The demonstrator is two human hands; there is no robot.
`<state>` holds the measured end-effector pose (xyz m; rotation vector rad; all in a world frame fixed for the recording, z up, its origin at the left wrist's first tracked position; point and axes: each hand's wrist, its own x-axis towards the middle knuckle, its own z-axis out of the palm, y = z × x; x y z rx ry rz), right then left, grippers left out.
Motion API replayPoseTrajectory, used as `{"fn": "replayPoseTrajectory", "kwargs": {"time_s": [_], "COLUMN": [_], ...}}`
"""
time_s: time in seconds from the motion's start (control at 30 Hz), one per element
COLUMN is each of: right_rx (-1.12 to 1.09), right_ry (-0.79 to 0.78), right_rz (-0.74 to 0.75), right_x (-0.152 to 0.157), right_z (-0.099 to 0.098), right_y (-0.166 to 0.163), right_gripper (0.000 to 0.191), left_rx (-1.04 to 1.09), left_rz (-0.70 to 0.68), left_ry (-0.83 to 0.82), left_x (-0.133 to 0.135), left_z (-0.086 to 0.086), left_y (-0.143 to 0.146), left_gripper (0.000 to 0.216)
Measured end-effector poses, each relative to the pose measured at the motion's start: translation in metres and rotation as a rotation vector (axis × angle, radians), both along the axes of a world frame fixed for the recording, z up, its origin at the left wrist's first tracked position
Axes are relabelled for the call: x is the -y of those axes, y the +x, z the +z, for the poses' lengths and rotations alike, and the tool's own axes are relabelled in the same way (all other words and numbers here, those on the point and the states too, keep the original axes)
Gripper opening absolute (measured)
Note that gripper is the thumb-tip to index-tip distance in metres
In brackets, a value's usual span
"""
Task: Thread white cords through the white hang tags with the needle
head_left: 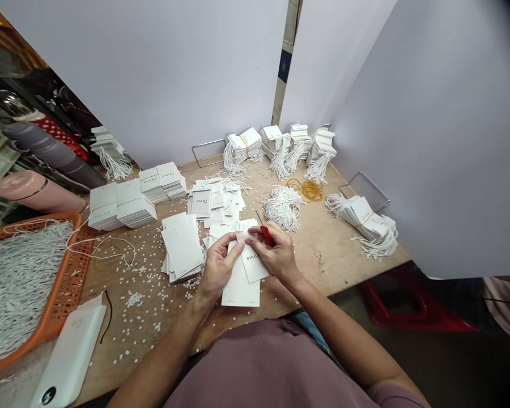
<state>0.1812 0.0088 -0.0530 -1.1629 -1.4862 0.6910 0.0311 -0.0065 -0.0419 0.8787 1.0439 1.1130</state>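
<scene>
Lengthwise, the lower card [240, 289] points toward the torso [255, 362].

Plain mauve top [272, 368]; matching short sleeve [393, 394]; forearms [165, 334] bare.

Smooth, matt paper cards [241, 289] and fibrous white strings [283, 208] lie across a dull, speckled wooden tabletop [323, 255], near a perforated orange plastic basket [62, 280], a smooth, satiny pink bottle [42, 192] and a matt purple cloth shirt [259, 362]; smooth, matt panels [174, 73] rise behind.
</scene>
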Motion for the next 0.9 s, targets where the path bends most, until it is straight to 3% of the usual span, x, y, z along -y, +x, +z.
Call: {"fn": "replayPoseTrajectory", "kwargs": {"time_s": [0.33, 0.53, 0.7, 0.9], "right_rx": [-0.031, 0.177, 0.126, 0.354], "right_ry": [0.048, 0.226, 0.089, 0.273], "right_rz": [0.011, 0.12, -0.036, 0.133], "right_x": [-0.002, 0.006, 0.004, 0.005], "right_z": [-0.008, -0.015, -0.002, 0.008], "right_y": [-0.003, 0.013, 0.037, 0.02], "right_gripper": [0.005, 0.017, 0.012, 0.018], "left_rx": [0.048, -0.046, -0.22, -0.347], "left_rz": [-0.028, 0.085, 0.116, 0.084], "left_ry": [-0.057, -0.007, 0.161, 0.311], "left_x": [-0.001, -0.002, -0.006, -0.003], "left_z": [-0.002, 0.003, 0.004, 0.008], "left_y": [0.002, -0.002, -0.013, 0.001], "left_gripper": [0.036, 0.026, 0.025, 0.019]}}
